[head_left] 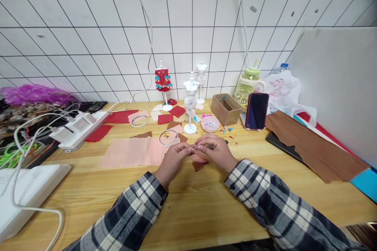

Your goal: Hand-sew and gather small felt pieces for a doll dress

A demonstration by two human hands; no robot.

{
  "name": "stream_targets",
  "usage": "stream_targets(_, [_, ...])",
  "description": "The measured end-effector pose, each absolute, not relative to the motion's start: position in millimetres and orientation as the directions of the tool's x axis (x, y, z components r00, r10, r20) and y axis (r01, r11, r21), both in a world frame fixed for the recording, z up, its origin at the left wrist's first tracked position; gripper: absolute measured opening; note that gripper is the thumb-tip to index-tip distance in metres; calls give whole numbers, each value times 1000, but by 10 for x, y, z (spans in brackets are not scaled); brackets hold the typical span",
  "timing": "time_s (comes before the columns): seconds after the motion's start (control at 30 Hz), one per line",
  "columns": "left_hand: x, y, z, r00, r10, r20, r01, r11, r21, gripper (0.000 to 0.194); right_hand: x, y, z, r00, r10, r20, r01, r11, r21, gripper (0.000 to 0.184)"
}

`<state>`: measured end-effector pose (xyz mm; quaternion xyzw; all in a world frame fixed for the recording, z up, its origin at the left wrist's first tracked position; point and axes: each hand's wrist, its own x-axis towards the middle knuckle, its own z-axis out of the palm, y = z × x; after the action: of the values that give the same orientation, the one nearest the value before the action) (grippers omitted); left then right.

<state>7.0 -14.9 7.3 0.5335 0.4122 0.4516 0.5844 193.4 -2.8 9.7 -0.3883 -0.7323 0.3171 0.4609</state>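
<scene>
Between my two hands is a small pleated piece of brown and pink crepe paper (200, 160), its gathered top pinched and its folds fanning downward. My left hand (176, 160) is closed, thumb and fingertips on the left end of the gathered edge. From the other side, my right hand (217, 151) pinches the same edge, its fingers curled over it. A small dark item, partly hidden, shows by the right fingers. Just beyond the hands stands a bare white mini dress form (191, 98). A metal ring (168, 137) lies on pink crepe paper (129, 151) left of them.
Behind are a red-dressed mini dress form (163, 80), another white form (202, 74), a pink dish (210, 124) of small shiny bits, and a cardboard box (226, 110). A phone (257, 111) and brown paper (315, 145) lie right; a power strip (84, 129) sits left.
</scene>
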Motion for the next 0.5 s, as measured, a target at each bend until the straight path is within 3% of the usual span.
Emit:
stream_targets(0.03, [48,-148,92,280,955,100,85,-129,988,8,1968,-27,92,-320,879,354,239,437,-867,14])
stream_targets(0.1, [-2,-136,123,408,873,267,335,-415,846,12,2029,-29,72,-376,903,209,254,317,-914,16])
stream_targets(0.2, [-58,-104,141,551,749,368,480,-645,595,17,2130,-34,37,-386,922,38,310,168,-936,19])
stream_targets(0.3, [-66,-61,138,517,742,426,584,-670,459,19,2314,-8,24,-325,943,65,386,195,-902,18])
stream_targets(0.4, [-23,-33,135,471,754,459,651,-648,397,21,2566,43,14,-205,964,170,623,263,-737,18])
stream_targets(0.5, [83,-67,135,550,711,437,626,-698,348,19,2728,57,-2,-219,956,196,739,293,-606,21])
